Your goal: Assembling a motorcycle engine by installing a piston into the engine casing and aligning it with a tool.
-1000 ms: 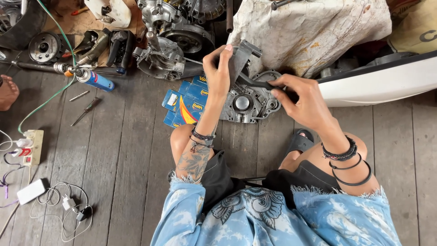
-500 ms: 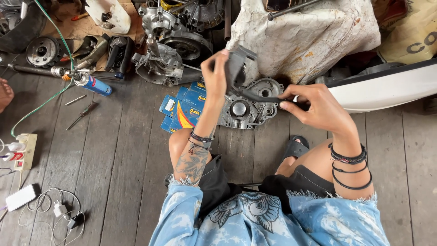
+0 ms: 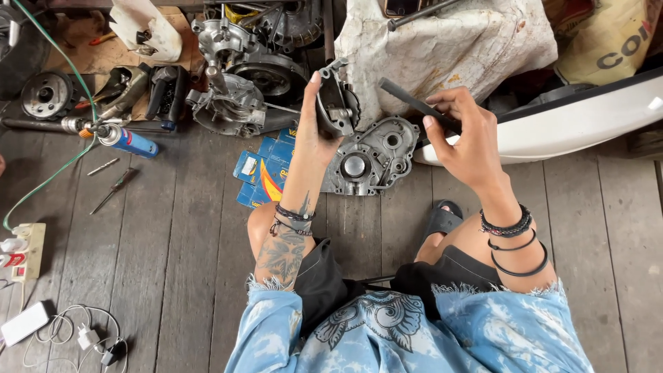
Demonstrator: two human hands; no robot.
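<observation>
**Two hands, a small engine part and a dark bar above the plank floor**

The left hand (image 3: 312, 131) was raised with its fingers pointing up and away, and its grip was closed around a small dark metal engine part (image 3: 336, 103). The part stood upright against the palm and fingers, its upper edge level with the fingertip at the top, its toothed round side facing right toward the other hand. Most of the part showed to the right of the hand, so it lay in the front of the grip and not deep in the fist.

The right hand (image 3: 464, 138) was held at about the same height, a little apart from the left. Its fingers were curled shut over one end of a dark flat bar (image 3: 409, 101), which ran up and to the left out of the grip, the free end pointing toward the engine part but not touching it.

Below and between the two hands a grey crankcase cover (image 3: 373, 159) lay flat on the wooden floor (image 3: 173, 262), just beside some blue boxes (image 3: 259, 173). Farther back stood a larger engine block (image 3: 238, 90), and to the right of it a dirty white cloth (image 3: 456, 41) covered something bulky. At the left lay a blue spray can (image 3: 128, 140), a screwdriver (image 3: 114, 190) and, near the frame's edge, a power strip (image 3: 24, 249). A white curved body panel (image 3: 587, 117) crossed the right side.
</observation>
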